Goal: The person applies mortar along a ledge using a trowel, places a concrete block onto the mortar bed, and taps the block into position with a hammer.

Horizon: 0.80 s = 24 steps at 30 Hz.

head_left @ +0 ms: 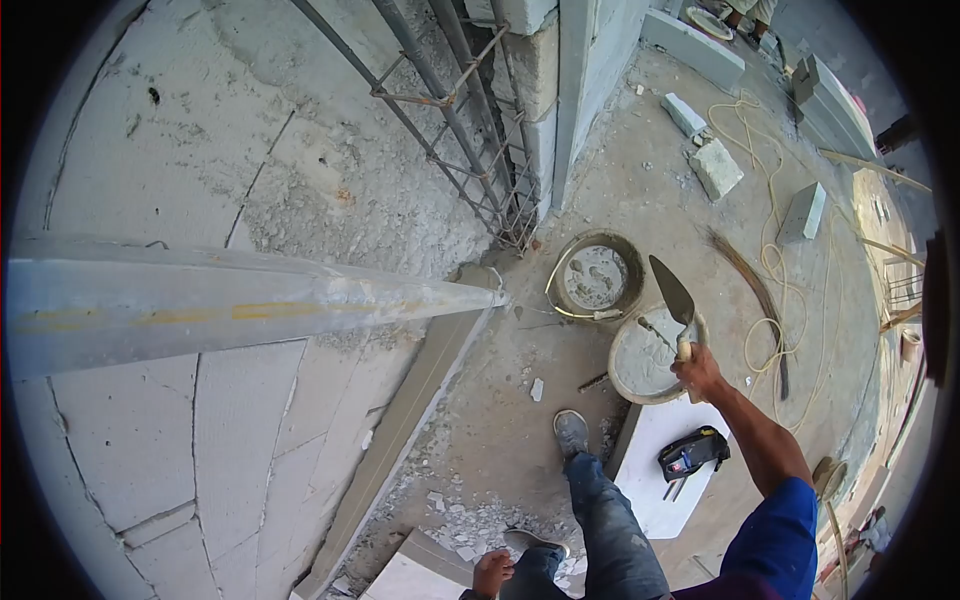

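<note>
A trowel is raised above the right side of a round basin, its blade pointing away from the person. On a pale slab just beside the basin sits a black device with red and blue patches on its end; any lettering there is too small to read. Yellow-orange streaks run along the long grey beam at left, but no words can be made out in them.

The right hand is closed around the trowel's light handle, fingers wrapped. The left hand hangs low near the person's leg, fingers partly curled; whether it holds anything cannot be told.

The trowel's blade is grey, leaf-shaped and narrows to a point. Below it, the basin holds a pale grey, wet-looking mix. Just beyond stands a bucket with a similar, lumpier mix and its handle lowered to one side.

Farther out, a dark bundle of thin strands and a loosely coiled yellowish cord lie on the floor. A rebar frame rises beside the pale block wall. Near the top edge, another person's legs show.
</note>
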Each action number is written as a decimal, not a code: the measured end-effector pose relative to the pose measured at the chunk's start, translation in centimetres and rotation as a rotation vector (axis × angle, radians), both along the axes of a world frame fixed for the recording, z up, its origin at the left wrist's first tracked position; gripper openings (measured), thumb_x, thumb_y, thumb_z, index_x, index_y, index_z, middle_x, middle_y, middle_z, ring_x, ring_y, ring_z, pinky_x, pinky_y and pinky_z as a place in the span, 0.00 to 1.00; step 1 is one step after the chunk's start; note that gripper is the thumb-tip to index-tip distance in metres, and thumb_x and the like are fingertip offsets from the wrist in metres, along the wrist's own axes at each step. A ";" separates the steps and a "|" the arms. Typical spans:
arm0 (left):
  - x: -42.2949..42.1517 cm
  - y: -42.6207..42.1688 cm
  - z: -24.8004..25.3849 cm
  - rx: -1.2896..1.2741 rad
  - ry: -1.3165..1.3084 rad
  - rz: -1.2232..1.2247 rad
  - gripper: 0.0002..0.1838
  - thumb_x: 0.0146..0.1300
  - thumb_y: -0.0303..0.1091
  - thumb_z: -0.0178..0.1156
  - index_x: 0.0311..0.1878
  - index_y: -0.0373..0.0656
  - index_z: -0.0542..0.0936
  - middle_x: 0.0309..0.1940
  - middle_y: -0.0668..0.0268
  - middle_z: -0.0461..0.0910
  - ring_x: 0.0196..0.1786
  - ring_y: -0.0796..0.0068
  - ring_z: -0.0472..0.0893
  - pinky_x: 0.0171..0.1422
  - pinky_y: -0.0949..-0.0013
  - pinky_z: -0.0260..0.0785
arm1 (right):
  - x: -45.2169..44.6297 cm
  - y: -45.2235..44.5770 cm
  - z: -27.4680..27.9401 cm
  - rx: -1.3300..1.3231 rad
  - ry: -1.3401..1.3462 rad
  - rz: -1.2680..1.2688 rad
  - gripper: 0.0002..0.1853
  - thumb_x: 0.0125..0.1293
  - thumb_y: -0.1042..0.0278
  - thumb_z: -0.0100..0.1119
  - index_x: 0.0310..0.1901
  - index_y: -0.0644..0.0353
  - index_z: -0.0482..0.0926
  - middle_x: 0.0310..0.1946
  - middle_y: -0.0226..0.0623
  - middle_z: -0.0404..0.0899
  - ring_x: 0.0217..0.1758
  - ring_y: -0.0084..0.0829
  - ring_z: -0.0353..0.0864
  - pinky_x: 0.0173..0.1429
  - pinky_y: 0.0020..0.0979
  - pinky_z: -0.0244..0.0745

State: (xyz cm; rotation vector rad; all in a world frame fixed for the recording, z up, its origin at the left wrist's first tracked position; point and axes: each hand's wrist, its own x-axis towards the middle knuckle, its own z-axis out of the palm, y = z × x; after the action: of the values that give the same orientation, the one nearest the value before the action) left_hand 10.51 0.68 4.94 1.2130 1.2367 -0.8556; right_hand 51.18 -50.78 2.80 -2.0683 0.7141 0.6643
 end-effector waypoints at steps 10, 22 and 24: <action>-6.4 0.6 -0.1 -0.029 0.033 0.127 0.19 0.69 0.46 0.67 0.52 0.41 0.81 0.33 0.65 0.84 0.32 0.74 0.83 0.34 0.71 0.76 | -8.6 16.2 10.7 0.067 0.112 0.258 0.19 0.57 0.62 0.65 0.42 0.70 0.76 0.31 0.57 0.82 0.37 0.53 0.85 0.45 0.47 0.78; -21.3 -0.9 -2.2 0.041 -0.236 0.496 0.19 0.71 0.43 0.63 0.53 0.36 0.79 0.36 0.62 0.82 0.33 0.74 0.84 0.36 0.70 0.80 | -20.8 40.9 2.8 -0.046 0.128 0.761 0.21 0.54 0.60 0.66 0.43 0.68 0.78 0.35 0.58 0.84 0.43 0.56 0.86 0.49 0.49 0.79; -23.2 2.5 -1.6 -0.065 -0.094 0.821 0.17 0.70 0.42 0.63 0.52 0.37 0.79 0.36 0.62 0.82 0.32 0.72 0.84 0.38 0.66 0.83 | -22.5 45.6 1.2 -0.066 0.101 0.909 0.19 0.53 0.60 0.67 0.41 0.67 0.78 0.33 0.55 0.83 0.40 0.53 0.85 0.47 0.48 0.79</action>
State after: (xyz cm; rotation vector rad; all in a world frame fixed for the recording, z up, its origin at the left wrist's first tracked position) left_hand -12.67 3.13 3.34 0.5811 1.4453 -0.2220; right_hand 28.64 -5.20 4.00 -2.3926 -0.2156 1.2480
